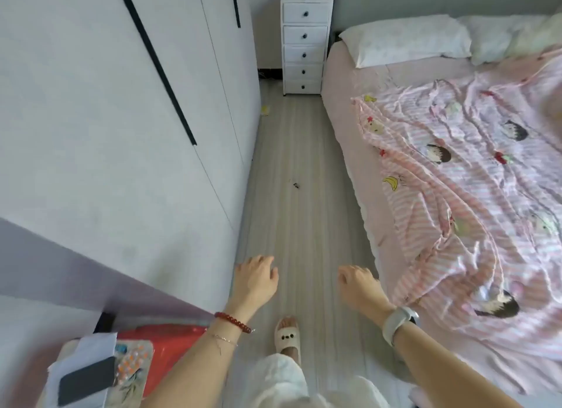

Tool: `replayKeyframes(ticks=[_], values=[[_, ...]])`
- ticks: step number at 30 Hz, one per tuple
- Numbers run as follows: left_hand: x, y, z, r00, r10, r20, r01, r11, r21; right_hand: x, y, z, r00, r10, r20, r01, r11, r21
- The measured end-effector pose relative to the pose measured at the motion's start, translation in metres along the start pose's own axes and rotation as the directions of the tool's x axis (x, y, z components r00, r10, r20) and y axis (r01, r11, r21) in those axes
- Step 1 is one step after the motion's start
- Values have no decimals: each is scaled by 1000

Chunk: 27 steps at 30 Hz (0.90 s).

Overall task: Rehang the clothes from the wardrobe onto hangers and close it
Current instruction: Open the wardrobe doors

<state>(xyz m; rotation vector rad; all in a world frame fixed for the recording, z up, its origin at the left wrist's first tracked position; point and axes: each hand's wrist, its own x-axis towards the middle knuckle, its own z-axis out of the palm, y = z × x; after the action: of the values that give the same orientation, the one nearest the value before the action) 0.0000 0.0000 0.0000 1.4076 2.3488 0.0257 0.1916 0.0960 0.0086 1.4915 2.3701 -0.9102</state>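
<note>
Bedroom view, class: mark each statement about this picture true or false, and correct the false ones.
1. The wardrobe doors are shut. True.
2. Both hands hold a hanger. False: the left hand and right hand hold nothing.
3. The drawer unit stands between wardrobe and bed. True.
4. A watch is on the left wrist. False: it is on the right wrist; the left wears a red bracelet.
5. The blanket is plain blue. False: it is pink-striped with cartoon prints.
</note>
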Motion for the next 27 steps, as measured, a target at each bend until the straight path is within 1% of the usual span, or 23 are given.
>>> replayKeyframes(ticks=[1,3,6,9,12,15,17,19,21,23,25,27], values=[[24,-4,-10,1000,13,-25,-13,1000,-27,24,-3,-8,998,-17,-55,17,1000,12],[68,-9,-31,998,24,-62,-26,999,-33,66,-15,-30,998,7,-63,-5,1000,25],[130,-11,-62,999,10,-45,-12,999,-50,121,-29,-61,999,7,-51,-6,1000,31],[190,-9,-85,997,-10,-82,3,997,-76,177,-39,-85,999,-11,-37,12,999,41],[247,-4,-108,992,-35,-120,24,995,-95,245,-53,-112,998,-62,1,62,997,48],[304,-3,-134,975,-121,-185,100,988,-117,321,-77,-147,987,-156,47,154,988,32],[340,-4,-156,944,-213,-254,176,971,-161,372,-97,-171,969,-237,70,237,971,19],[371,-5,-185,897,-306,-319,258,948,-184,415,-121,-198,938,-332,100,337,941,-34],[397,-7,-220,840,-359,-406,310,933,-184,449,-150,-224,884,-455,106,465,880,-100],[413,-10,-262,759,-394,-518,344,918,-196,472,-185,-250,796,-597,97,605,788,-114],[415,-14,-306,643,-413,-645,371,905,-209,486,-227,-273,661,-749,48,750,658,-65],[402,-19,-347,484,-399,-779,383,897,-222,489,-273,-294,489,-871,-34,871,490,-42]])
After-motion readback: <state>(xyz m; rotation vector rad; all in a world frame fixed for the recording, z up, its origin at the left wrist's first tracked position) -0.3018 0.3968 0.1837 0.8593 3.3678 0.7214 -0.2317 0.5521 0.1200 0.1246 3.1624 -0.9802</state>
